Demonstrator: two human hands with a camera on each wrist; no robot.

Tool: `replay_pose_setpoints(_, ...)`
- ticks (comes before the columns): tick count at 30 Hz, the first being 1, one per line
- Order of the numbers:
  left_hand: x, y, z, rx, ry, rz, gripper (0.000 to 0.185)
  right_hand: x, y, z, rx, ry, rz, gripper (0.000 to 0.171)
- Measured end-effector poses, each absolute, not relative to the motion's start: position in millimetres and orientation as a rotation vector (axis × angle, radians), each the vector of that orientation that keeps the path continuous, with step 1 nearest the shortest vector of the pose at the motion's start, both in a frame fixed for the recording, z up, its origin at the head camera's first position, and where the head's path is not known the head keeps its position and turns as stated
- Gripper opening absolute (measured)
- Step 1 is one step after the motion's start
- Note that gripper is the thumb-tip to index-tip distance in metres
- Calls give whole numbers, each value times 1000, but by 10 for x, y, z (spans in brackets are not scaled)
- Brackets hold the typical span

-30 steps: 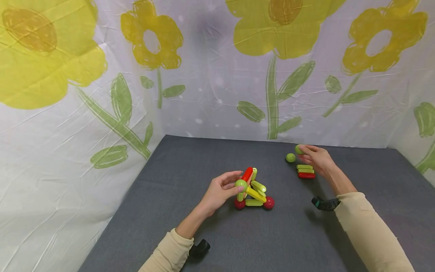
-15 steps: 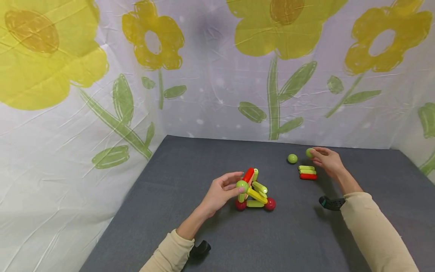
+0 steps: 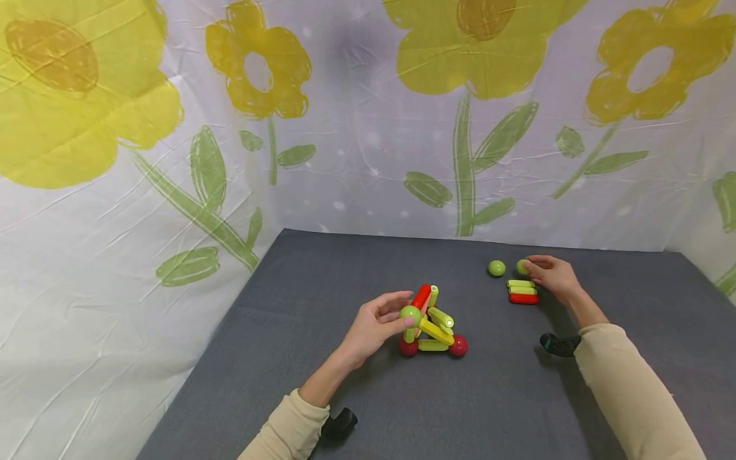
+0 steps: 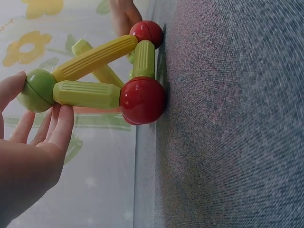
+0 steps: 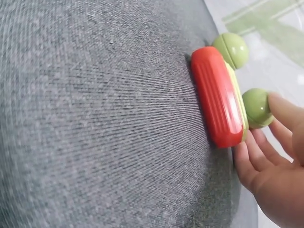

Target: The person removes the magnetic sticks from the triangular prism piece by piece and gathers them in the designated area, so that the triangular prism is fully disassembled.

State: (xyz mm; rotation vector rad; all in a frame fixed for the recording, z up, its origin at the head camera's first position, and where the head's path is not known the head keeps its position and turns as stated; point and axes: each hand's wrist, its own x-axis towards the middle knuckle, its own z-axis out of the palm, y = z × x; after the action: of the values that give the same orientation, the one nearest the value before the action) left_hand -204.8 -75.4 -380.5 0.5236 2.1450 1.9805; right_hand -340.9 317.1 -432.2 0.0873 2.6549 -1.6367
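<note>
steadying a rod-and-ball toy frame [image 3: 430, 322] with the left hand [image 3: 375, 324] while the right hand [image 3: 554, 277] pinches a green ball [image 3: 522, 267].

the frame stands mid-way on the grey surface [image 3: 477, 396], resting on two red balls [image 4: 141, 99]; yellow-green rods rise from them, and a red rod [image 3: 420, 296] leans near the top. the left hand's thumb and fingertips close lightly on the green corner ball [image 4: 37, 89], the other fingers fairly straight behind it. well apart to the right, the right hand's fingertips grasp the green ball just behind a small stack of rods [image 3: 521, 291], a red one [image 5: 217, 94] nearest and yellow-green ones behind. a second green ball [image 3: 496, 268] lies loose just left of it. a flower-print sheet [image 3: 172, 128] hangs behind.
</note>
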Motion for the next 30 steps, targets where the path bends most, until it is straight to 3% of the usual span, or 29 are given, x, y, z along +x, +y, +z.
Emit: replay_pose_setpoints(30,-2054,-759,-3818,528,2139,1986,46,-3428,2997,-4312,58,2775,-1382,59)
